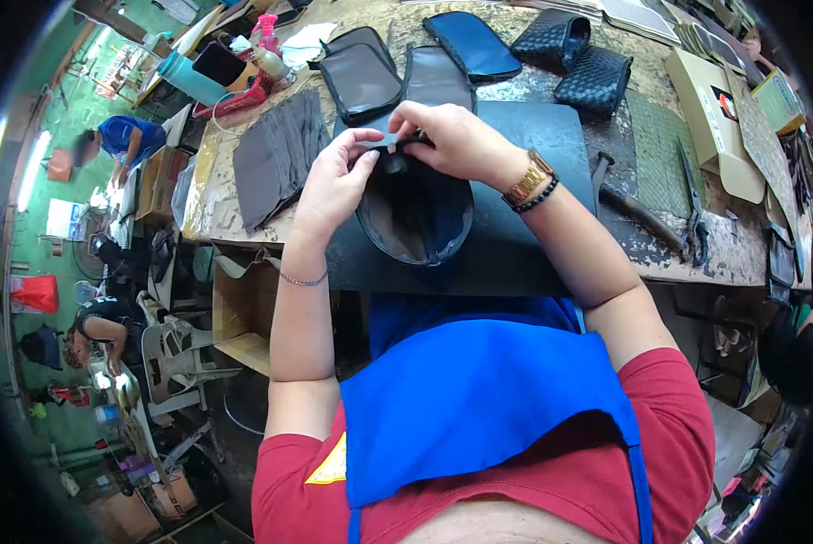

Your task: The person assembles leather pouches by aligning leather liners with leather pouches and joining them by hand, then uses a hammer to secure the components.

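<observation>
A dark oval leather pouch (416, 218) hangs over the black mat (524, 245) at the table's near edge. My left hand (338, 177) pinches its upper rim from the left. My right hand (456, 140), with a gold watch and a bead bracelet on the wrist, grips the same rim from the right. Both hands' fingertips meet on a small grey tab (384, 140) at the pouch's top. A blue apron (479, 399) over a red shirt fills the bottom of the view.
Finished dark pouches (361, 77) and woven cases (592, 77) lie at the back. A stack of grey pieces (275, 154) sits on the left. A hammer (629, 204), pliers (696, 218) and a cardboard box (715, 118) lie to the right. Two other people (116, 140) work far left.
</observation>
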